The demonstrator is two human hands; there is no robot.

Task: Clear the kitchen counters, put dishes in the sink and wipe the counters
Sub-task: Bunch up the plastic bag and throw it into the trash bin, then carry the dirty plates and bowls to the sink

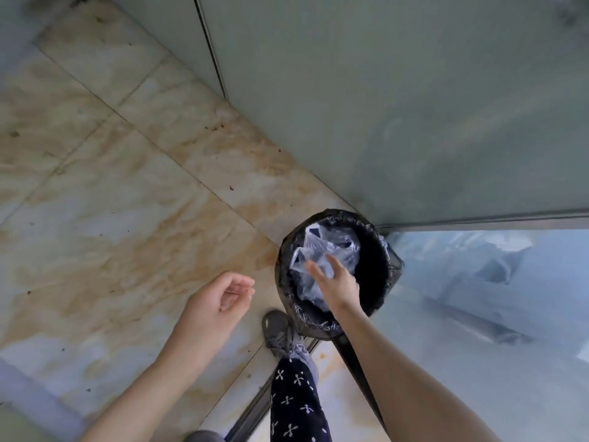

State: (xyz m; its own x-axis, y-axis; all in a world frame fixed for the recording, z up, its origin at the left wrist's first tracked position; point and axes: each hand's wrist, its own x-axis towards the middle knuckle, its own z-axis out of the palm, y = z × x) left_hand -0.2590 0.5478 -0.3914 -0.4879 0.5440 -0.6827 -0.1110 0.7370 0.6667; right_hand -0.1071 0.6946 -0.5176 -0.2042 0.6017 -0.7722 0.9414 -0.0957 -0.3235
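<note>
A round trash bin [390, 266] lined with a black bag stands on the floor by a corner of glass panels. Crumpled clear plastic bags [322, 250] lie inside it. My right hand [336, 282] hovers over the bin's mouth with fingers spread and straight, just above or touching the plastic; I cannot tell which. My left hand [216, 306] hangs to the left of the bin over the floor, fingers loosely curled, holding nothing.
The floor [127, 202] is beige marbled tile with dark specks of dirt. Frosted glass panels [382, 90] rise behind the bin and a glass door [478, 314] lies to the right. My foot in a grey shoe [280, 333] stands next to the bin.
</note>
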